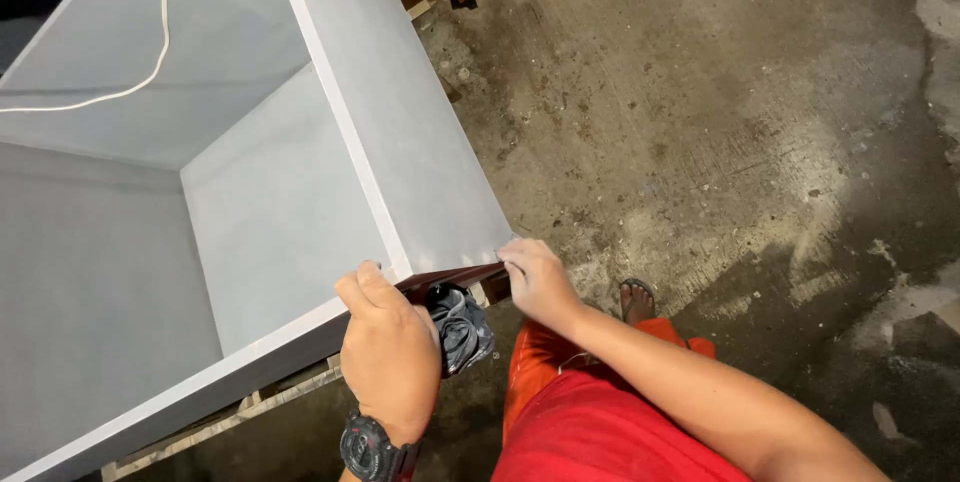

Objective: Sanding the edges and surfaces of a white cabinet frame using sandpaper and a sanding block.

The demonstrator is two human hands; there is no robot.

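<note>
The grey cabinet [300,172] lies open, and its near corner is in front of the person. The left hand [388,352] is closed around the front edge at this corner and also holds a crumpled dark cloth [462,327] just under the corner. The right hand [537,282] touches the right end of the corner with bent fingers; I cannot tell if it grips. A white cable [150,52] hangs inside the cabinet
</note>
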